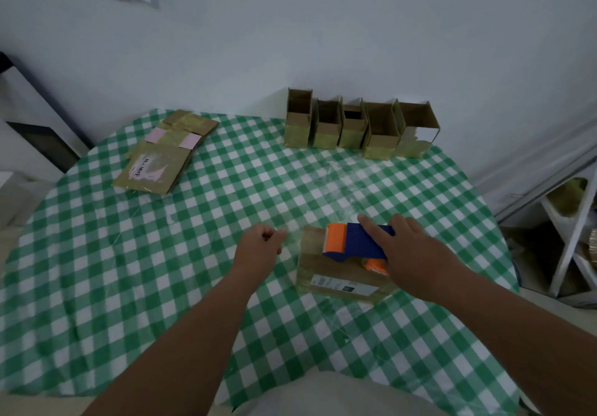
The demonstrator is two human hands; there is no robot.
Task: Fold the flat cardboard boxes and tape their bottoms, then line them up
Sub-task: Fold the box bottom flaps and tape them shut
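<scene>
A folded cardboard box (pixel 339 270) is seen lying on the green-checked worktop (pixel 161 270), its broad face up and its long axis running from near the left hand toward the right forearm, the white label at its nearer edge. A blue and orange tape dispenser (pixel 353 241) is laid on top of the box, its orange end pointed toward the left hand and its long axis along the box's. The right hand (pixel 410 247) is curled round the dispenser's rear, the index finger stretched along its blue top. The left hand (pixel 261 244) is held just beside the box's left end, fingers curled with thumb and fingertips pinched together; what is pinched cannot be told, though a faint clear strip seems to run toward the box. Well beyond both hands, five upright open boxes (pixel 358 128) are lined up against the wall. Beyond the left hand, flat cardboard boxes (pixel 161 157) are stacked.
</scene>
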